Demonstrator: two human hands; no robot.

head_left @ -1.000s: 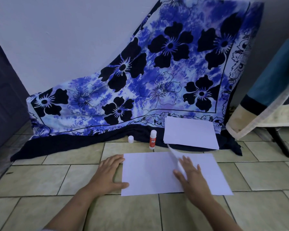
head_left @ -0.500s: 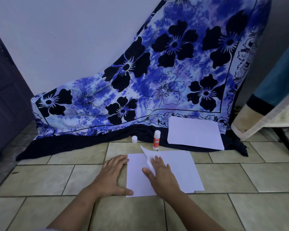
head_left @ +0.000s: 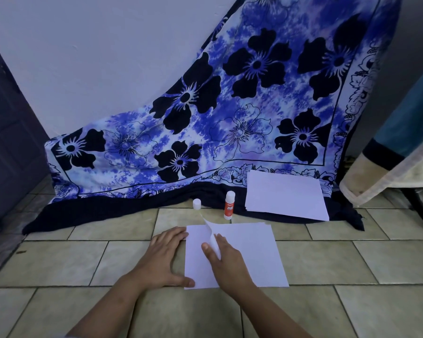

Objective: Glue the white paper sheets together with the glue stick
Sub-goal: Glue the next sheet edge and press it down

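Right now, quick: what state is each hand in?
Left hand: open, flat on the paper sheets' left edge.
Right hand: resting on them, curled sheet edge beside its thumb; whether it pinches cannot be told.
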